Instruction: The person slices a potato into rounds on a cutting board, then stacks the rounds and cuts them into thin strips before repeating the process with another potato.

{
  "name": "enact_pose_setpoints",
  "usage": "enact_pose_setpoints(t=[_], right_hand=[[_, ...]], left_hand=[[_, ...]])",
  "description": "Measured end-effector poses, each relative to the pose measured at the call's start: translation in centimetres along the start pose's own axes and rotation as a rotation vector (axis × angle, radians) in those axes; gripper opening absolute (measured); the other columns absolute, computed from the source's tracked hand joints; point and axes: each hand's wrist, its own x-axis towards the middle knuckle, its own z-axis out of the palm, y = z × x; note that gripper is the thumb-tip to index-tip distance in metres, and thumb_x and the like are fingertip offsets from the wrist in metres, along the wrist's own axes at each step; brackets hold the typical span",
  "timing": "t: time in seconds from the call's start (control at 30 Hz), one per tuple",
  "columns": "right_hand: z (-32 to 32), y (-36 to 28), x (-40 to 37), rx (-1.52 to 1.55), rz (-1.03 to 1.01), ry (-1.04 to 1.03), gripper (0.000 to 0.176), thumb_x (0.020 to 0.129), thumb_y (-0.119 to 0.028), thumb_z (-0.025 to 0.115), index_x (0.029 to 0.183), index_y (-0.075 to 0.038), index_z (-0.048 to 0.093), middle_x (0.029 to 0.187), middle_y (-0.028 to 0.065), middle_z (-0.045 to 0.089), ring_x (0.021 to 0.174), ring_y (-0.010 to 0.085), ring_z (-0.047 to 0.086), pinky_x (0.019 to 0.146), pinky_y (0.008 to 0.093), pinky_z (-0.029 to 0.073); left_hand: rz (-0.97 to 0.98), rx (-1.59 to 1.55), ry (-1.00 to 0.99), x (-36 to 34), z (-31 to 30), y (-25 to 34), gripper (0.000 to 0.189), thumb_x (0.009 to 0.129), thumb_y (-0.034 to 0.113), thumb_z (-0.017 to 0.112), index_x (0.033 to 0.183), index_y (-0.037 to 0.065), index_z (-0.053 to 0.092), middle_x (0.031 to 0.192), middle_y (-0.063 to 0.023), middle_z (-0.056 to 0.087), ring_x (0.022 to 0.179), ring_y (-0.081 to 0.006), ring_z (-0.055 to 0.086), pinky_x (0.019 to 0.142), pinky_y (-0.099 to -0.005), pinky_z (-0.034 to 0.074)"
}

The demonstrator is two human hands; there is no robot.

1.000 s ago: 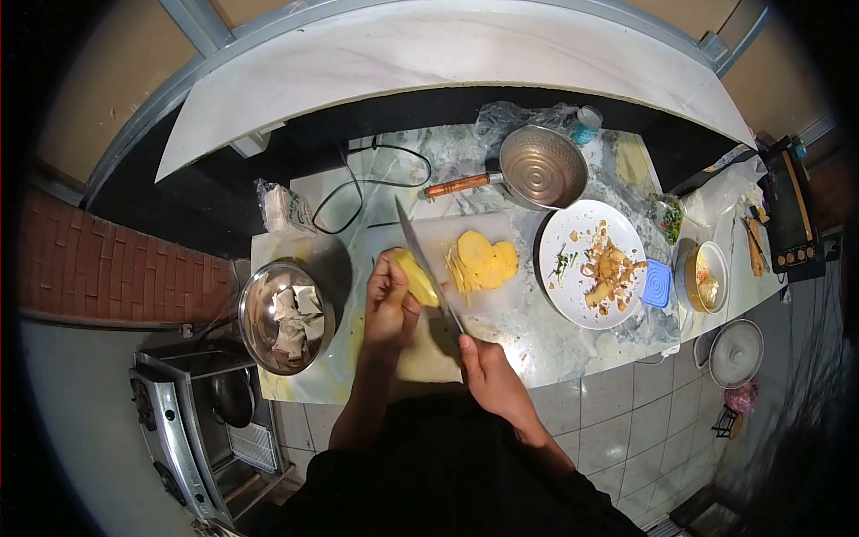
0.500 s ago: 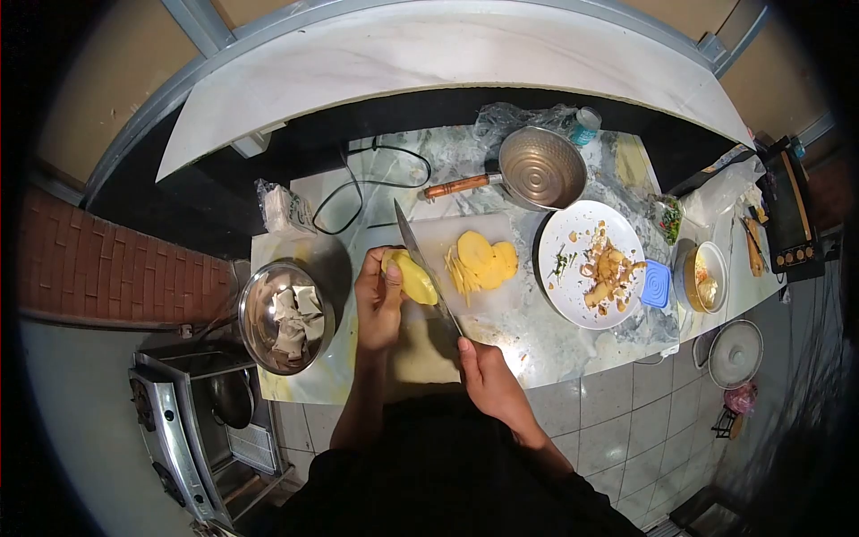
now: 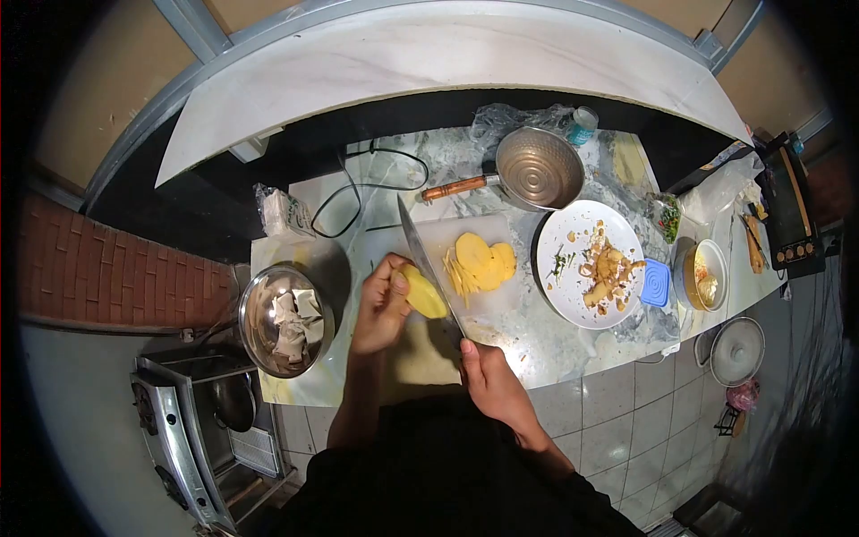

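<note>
The left hand (image 3: 380, 304) gripped a peeled potato (image 3: 426, 296) by its far-left end, just left of the knife (image 3: 423, 250), long axis slanting to near right (roughly the knife's line); the right hand (image 3: 491, 371) clasped the knife's near end.

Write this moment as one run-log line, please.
left hand: holding peeled potato | right hand: gripping knife | cutting board: yellow slices, strips

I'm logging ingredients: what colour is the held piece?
The held piece is yellow; see the head view.
</note>
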Motion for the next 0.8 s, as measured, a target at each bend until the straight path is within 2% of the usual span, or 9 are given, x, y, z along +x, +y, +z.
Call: enact_pose_setpoints(t=[0.1, 0.2, 0.27, 0.47, 0.63, 0.7, 0.8], right_hand=[[0.1, -0.1, 0.5, 0.043, -0.019, 0.03, 0.039, 0.101, -0.023, 0.037, 0.079, 0.007, 0.05, 0.063, 0.0287, 0.047, 0.059, 0.0464, 0.044, 0.056, 0.0451, 0.037], [0.1, -0.3, 0.6, 0.057, -0.025, 0.043, 0.039, 0.1, -0.022, 0.038, 0.078, 0.008, 0.05, 0.063, 0.0291, 0.048, 0.059, 0.0469, 0.044, 0.055, 0.0452, 0.037], [0.1, -0.1, 0.3, 0.022, -0.033, 0.027, 0.039, 0.1, -0.021, 0.038, 0.077, 0.008, 0.05, 0.063, 0.029, 0.048, 0.058, 0.0465, 0.043, 0.055, 0.045, 0.037], [0.6, 0.1, 0.3, 0.022, -0.056, 0.042, 0.04, 0.1, -0.021, 0.039, 0.075, 0.008, 0.05, 0.063, 0.0291, 0.048, 0.057, 0.0461, 0.043, 0.054, 0.0462, 0.036], [0.7, -0.1, 0.7, 0.036, -0.058, 0.043, 0.04, 0.1, -0.021, 0.039, 0.075, 0.009, 0.05, 0.062, 0.0295, 0.048, 0.057, 0.0463, 0.043, 0.054, 0.0467, 0.036], [1.0, 0.9, 0.3, -0.09, -0.104, 0.019, 0.042, 0.102, -0.023, 0.033, 0.074, 0.004, 0.048, 0.054, 0.0114, 0.047, 0.049, 0.0245, 0.044, 0.051, 0.0371, 0.039], [1.3, 0.6, 0.6, -0.05, -0.149, 0.109, 0.042, 0.102, -0.023, 0.033, 0.074, 0.004, 0.048, 0.055, 0.0128, 0.048, 0.05, 0.0275, 0.045, 0.052, 0.0383, 0.039]], left_hand=[[-0.037, -0.061, 0.035, -0.9, 0.8, -1.7, 0.021, 0.1, 0.021, 0.044, 0.109, 0.002, 0.047, 0.089, -0.002, 0.055, 0.077, -0.0068, 0.056, 0.07, -0.0236, 0.048], [0.03, -0.146, 0.119, -1.1, 1.0, -2.3, 0.021, 0.101, 0.022, 0.041, 0.107, 0.003, 0.047, 0.093, -0.0038, 0.057, 0.079, -0.0088, 0.058, 0.074, -0.0268, 0.051], [0.042, -0.161, 0.053, -1.2, 0.3, -2.2, 0.022, 0.101, 0.025, 0.038, 0.113, 0.007, 0.044, 0.103, -0.004, 0.056, 0.091, -0.0161, 0.061, 0.089, -0.0506, 0.051], [-0.004, -0.29, 0.224, -1.7, 2.3, -1.8, 0.026, 0.101, 0.029, 0.039, 0.11, 0.007, 0.049, 0.1, -0.0031, 0.061, 0.091, -0.0153, 0.062, 0.091, -0.0503, 0.049], [-0.013, -0.322, 0.266, -1.6, 2.1, -1.8, 0.027, 0.1, 0.031, 0.041, 0.108, 0.008, 0.053, 0.097, -0.0026, 0.063, 0.09, -0.0145, 0.063, 0.093, -0.0505, 0.047], [-0.019, -0.321, 0.279, -1.6, 1.9, -1.7, 0.027, 0.1, 0.031, 0.041, 0.107, 0.009, 0.053, 0.097, -0.0025, 0.063, 0.09, -0.0144, 0.063, 0.094, -0.0505, 0.047], [-0.035, -0.377, 0.29, -2.1, 2.9, -1.9, 0.028, 0.099, 0.033, 0.043, 0.106, 0.009, 0.055, 0.097, -0.0023, 0.063, 0.089, -0.0147, 0.063, 0.096, -0.0503, 0.045]])
